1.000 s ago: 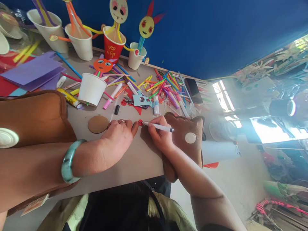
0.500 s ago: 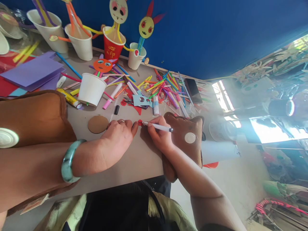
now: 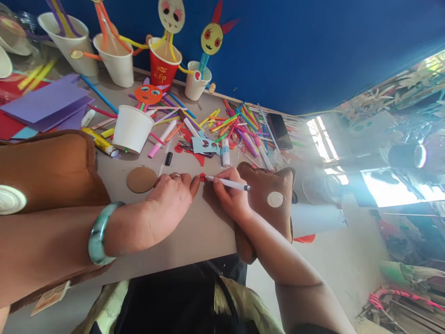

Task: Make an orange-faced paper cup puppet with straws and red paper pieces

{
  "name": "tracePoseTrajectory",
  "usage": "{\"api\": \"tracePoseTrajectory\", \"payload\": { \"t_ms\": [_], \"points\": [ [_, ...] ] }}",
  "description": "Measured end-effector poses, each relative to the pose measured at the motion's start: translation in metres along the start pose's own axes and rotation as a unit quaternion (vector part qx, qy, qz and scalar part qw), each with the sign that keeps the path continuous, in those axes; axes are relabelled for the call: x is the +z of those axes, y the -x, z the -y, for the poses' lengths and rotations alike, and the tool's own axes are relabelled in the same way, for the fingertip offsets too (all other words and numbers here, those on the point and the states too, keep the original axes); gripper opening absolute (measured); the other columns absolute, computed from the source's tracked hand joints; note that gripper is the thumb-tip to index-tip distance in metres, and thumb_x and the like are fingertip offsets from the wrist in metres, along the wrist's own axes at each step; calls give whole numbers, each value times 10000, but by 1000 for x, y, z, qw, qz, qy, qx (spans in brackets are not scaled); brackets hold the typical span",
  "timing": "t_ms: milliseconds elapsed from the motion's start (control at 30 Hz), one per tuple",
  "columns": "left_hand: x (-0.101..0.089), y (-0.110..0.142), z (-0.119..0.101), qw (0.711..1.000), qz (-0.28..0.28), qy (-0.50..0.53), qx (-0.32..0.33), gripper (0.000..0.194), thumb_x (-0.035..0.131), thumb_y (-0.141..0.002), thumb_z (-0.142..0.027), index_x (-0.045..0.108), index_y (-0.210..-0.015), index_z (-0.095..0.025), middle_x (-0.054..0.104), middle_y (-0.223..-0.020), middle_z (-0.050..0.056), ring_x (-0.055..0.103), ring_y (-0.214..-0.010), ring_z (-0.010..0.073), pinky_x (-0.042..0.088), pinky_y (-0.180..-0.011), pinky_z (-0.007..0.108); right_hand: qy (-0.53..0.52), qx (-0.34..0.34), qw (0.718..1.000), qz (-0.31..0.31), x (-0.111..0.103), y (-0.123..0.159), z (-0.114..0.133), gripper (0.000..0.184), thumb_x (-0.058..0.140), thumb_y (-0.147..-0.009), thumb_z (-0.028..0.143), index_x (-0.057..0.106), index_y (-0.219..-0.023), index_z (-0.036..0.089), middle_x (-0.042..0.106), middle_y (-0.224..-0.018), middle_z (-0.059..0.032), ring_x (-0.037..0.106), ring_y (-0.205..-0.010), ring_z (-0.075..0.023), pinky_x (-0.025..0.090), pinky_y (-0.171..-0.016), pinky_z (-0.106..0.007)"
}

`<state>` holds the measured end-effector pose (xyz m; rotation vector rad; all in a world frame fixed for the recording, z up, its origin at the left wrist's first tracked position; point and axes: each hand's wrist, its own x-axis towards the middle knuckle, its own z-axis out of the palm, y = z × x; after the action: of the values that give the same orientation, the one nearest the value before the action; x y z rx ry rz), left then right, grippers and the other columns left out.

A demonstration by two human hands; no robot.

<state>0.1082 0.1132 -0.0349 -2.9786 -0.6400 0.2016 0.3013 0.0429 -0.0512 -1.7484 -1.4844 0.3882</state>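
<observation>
A small red paper circle with dark lettering lies flat on the table between my hands. My left hand, a green bangle on its wrist, rests on the tabletop with fingers curled together, fingertips pinning the circle's left edge. In my right hand is a white marker pen, its tip touching the circle. The black pen cap lies above my left hand. Beside that hand is a round brown cardboard disc. Another red circle with letters lies near scissors and a light blue paper piece.
A white cup figure with an orange face stands beyond my left hand. More cup figures line the blue wall. Cut straws, a glue bottle and a phone lie behind. Brown cushions flank both arms.
Both hands and the pen stay almost in place. Only tiny shifts show at the pen tip over the red circle.
</observation>
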Motion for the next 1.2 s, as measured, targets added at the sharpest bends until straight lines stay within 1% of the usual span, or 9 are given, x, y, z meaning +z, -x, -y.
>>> {"api": "tracePoseTrajectory", "payload": {
  "t_ms": [133, 300, 433, 667, 833, 1033, 1200],
  "points": [
    [-3, 1, 0, 1000, -1, -3, 1, 589, 522, -878, -86, 413, -1456, -122, 594, -932, 126, 597, -854, 247, 445, -707, 352, 0, -7, 1000, -2, 0, 0, 0, 143, 587, -920, 287, 511, -815, 227, 572, -672, 26, 496, -549, -116, 409, -535, -252],
    [-8, 1, 0, 1000, -2, -13, 6, 567, 509, -880, -86, 428, -1440, -119, 594, -925, 125, 596, -835, 241, 454, -692, 347, 8, 3, 1000, 0, 0, 0, 0, 155, 583, -928, 309, 511, -818, 227, 569, -676, 22, 489, -554, -116, 421, -544, -256],
    [-7, -1, 1, 1000, 7, -18, 12, 576, 517, -872, -97, 424, -1440, -119, 598, -912, 122, 598, -820, 246, 455, -671, 346, 9, 4, 1000, -1, 0, 1, 0, 167, 589, -924, 320, 513, -808, 227, 566, -666, 26, 493, -547, -114, 419, -536, -253],
    [-2, -3, 1, 999, -1, -44, 25, 569, 512, -858, -98, 441, -1422, -90, 592, -903, 124, 591, -786, 253, 444, -634, 352, 9, -2, 1000, -1, 0, 0, 0, 139, 583, -918, 289, 515, -814, 226, 585, -682, 22, 504, -560, -117, 418, -542, -254],
    [2, -4, 0, 1000, 3, -22, 14, 600, 529, -864, -111, 411, -1452, -120, 601, -920, 124, 603, -814, 253, 458, -656, 354, 8, 1, 1000, 3, -1, 0, -1, 151, 587, -916, 306, 517, -808, 226, 591, -670, 23, 506, -550, -117, 417, -535, -256],
    [-1, -3, 0, 1000, 4, -19, 18, 600, 540, -857, -107, 419, -1445, -95, 598, -922, 142, 604, -807, 258, 445, -653, 355, 3, 5, 1000, 9, -1, 0, -2, 144, 584, -914, 306, 519, -811, 229, 634, -683, 8, 534, -555, -127, 426, -535, -260],
    [-2, 0, 0, 1000, -2, -24, 14, 614, 527, -855, -105, 409, -1458, -102, 595, -913, 131, 597, -808, 259, 449, -656, 361, -8, 9, 1000, 15, -1, 1, -2, 134, 577, -909, 295, 505, -815, 232, 645, -672, 8, 543, -543, -132, 429, -530, -263]
  ]
}}
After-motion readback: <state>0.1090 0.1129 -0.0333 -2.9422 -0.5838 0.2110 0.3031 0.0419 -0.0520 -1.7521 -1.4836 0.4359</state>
